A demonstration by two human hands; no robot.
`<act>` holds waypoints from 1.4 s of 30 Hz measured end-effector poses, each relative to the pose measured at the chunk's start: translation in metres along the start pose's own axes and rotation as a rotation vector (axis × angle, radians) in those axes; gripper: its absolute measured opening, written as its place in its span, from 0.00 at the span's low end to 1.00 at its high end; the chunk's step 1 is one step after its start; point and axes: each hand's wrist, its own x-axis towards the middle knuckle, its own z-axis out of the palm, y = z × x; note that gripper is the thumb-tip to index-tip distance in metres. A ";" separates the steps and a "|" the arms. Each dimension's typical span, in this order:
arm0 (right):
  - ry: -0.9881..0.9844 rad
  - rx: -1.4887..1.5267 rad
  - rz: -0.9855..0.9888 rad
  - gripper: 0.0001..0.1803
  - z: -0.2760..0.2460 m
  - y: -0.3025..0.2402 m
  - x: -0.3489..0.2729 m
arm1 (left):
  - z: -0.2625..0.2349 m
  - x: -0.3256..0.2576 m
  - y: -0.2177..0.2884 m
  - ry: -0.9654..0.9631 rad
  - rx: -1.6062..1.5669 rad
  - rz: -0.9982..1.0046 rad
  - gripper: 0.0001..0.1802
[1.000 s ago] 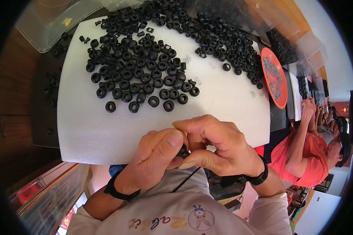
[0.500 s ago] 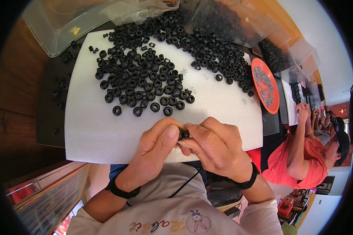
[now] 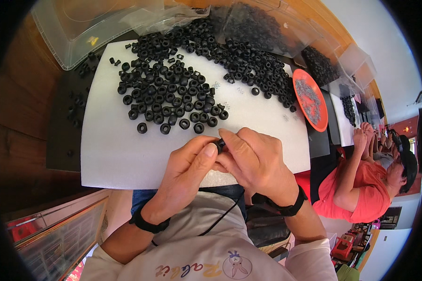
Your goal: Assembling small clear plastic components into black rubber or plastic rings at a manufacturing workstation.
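— Left hand (image 3: 190, 161) and right hand (image 3: 258, 159) meet above the near part of the white sheet (image 3: 115, 157). How is the piece secured?

— Both grasp one small black part (image 3: 220, 144). The left thumb and curled fingers grip its left side; the right fingertips pinch it from the right. Whether any smaller item sits under the right fingers cannot be told, since they cover that area.

— Why this grip and position?

— Contact from two sides probably gives fine control of so small an object. Working close to the body likely keeps it apart from the loose black parts (image 3: 166, 96) and in plain sight.

— State the layout.

— Loose black parts lie scattered just beyond the hands, presumably for a short reach. A denser black heap (image 3: 260, 72) lines the far edge. At right, an orange dish (image 3: 321, 124) contains fine grey pieces (image 3: 308, 99); its raised rim likely stops them straying.

— Specify surface and room.

— The sheet appears foam-like and lies on a dark board (image 3: 61, 145), with brown wood (image 3: 23, 117) at left. A clear tub (image 3: 79, 28) stands at far left. At right, a co-worker (image 3: 330, 189) in a coral shirt sits with hands raised.
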 end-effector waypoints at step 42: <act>-0.220 0.391 0.249 0.12 -0.012 -0.003 0.007 | -0.007 0.001 -0.012 -0.085 0.354 0.169 0.13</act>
